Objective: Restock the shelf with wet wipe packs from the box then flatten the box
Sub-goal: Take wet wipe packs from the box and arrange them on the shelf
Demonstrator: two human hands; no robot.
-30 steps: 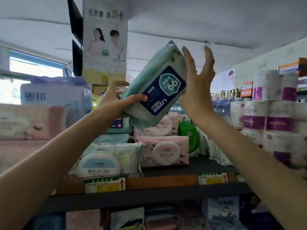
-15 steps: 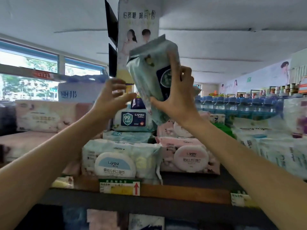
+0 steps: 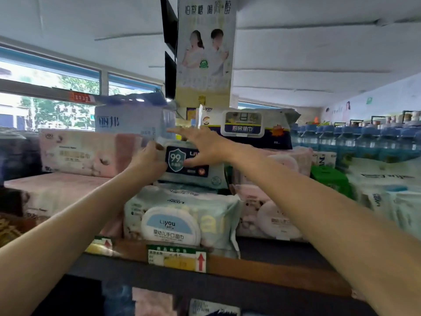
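A teal wet wipe pack [image 3: 205, 176] with a dark "99" label lies flat on top of a stack of similar packs on the shelf [image 3: 262, 269]. My left hand [image 3: 148, 159] grips the pack's left end with curled fingers. Over its top rests my right hand [image 3: 201, 145], fingers spread straight and thumb against the front label. Below it stands a white-lidded Liyou pack [image 3: 173, 224] at the shelf front. The box is out of view.
Pink tissue packs [image 3: 79, 153] fill the shelf to the left. A navy kitchen wipe pack [image 3: 246, 130] stands behind my right hand. Pink packs [image 3: 271, 215], a green pack [image 3: 330, 179] and water bottles [image 3: 364, 142] lie to the right. A poster [image 3: 205, 53] hangs above.
The teal pack came down from a tilted hold in the air onto the stack. My right hand let go of it and spread flat; my left hand took its left end.
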